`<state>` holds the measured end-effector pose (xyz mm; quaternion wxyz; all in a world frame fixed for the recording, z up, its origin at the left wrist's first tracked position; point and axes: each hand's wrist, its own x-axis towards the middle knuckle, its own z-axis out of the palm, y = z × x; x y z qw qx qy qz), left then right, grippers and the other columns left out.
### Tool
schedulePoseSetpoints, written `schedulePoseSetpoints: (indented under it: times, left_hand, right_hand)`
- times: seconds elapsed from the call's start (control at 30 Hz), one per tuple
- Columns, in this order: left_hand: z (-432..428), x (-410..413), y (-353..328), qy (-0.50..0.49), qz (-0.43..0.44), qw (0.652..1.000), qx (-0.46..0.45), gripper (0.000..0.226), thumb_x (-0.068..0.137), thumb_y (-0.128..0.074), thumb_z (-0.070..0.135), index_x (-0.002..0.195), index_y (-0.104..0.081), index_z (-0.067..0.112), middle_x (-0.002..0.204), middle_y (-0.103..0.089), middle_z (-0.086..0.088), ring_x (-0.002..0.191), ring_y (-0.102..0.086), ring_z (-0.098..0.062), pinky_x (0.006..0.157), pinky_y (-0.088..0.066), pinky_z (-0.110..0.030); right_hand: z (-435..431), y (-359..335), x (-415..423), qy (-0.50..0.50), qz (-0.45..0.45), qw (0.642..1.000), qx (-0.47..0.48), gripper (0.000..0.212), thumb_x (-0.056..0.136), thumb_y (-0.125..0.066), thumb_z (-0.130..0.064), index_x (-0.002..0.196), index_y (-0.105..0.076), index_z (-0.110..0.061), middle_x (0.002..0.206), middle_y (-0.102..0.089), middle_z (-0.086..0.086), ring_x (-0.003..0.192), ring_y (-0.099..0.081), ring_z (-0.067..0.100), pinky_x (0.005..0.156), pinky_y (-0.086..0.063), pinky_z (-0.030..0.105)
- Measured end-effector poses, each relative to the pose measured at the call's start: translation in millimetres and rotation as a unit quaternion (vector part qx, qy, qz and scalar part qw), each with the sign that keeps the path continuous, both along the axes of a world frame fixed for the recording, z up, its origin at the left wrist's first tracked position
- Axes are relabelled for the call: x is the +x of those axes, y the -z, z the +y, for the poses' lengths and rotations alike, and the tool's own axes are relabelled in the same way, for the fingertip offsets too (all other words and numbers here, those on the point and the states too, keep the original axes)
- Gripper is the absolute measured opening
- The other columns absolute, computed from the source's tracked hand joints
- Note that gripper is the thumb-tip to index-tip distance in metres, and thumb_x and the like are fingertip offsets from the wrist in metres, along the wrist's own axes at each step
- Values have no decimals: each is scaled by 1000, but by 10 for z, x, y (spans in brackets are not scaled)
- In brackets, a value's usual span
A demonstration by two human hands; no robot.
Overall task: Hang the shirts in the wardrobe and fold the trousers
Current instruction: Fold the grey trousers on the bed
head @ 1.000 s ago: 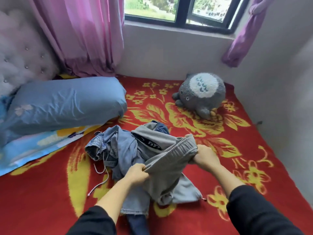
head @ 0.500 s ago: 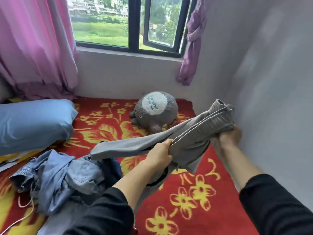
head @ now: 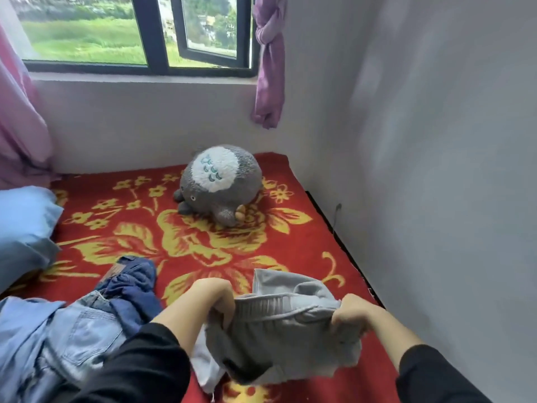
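Observation:
Grey sweat trousers (head: pixel 284 330) hang bunched between my two hands over the red flowered blanket (head: pixel 203 251). My left hand (head: pixel 212 298) grips the left end of their ribbed waistband, my right hand (head: pixel 353 314) grips the right end. The legs droop below my hands, toward me. To the left lies a heap of clothes: light blue jeans (head: pixel 75 330), a pale blue shirt (head: pixel 20 321) and a dark blue garment (head: pixel 133 286).
A grey plush toy (head: pixel 220 181) sits at the far middle of the bed. A blue pillow (head: pixel 23 228) lies at the left. The white wall (head: pixel 436 199) runs along the bed's right edge. A window and pink and purple curtains stand behind.
The grey trousers came off the clothes heap, swung right and up, and now hang lower in front of me, with both hands at the waistband. The view turned right.

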<state>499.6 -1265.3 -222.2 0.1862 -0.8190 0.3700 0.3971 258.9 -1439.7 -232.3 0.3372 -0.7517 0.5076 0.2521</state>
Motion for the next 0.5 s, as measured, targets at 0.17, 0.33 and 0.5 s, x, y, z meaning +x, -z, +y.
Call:
schedulePoseSetpoints:
  times: [0.17, 0.33, 0.5]
  left_hand:
    - [74, 308, 326, -14, -40, 998, 44, 59, 77, -77, 25, 127, -54, 4, 129, -59, -9, 115, -59, -27, 92, -51, -36]
    - [106, 551, 382, -56, -124, 989, -66, 38, 87, -49, 10, 125, -51, 10, 131, -54, -10, 119, -55, -27, 93, -47, -36]
    - [-305, 1164, -311, -94, -287, 896, -326, 53, 89, -41, 4, 140, -38, 17, 131, -56, -10, 121, -54, -29, 101, -41, -40]
  right_hand:
    - [-162, 337, 195, 174, -39, 966, 189, 21, 71, -73, -16, 65, -52, -15, 53, -43, -2, 45, -33, 10, 57, -38, 22]
    - [-376, 432, 586, 281, -126, 932, 191, 17, 92, -47, -12, 77, -54, -16, 59, -49, 1, 43, -33, 10, 51, -22, 23]
    - [-936, -445, 1401, 319, -502, 798, 96, 33, 93, -56, -1, 126, -53, 4, 113, -65, 21, 94, -64, 28, 90, -51, 37]
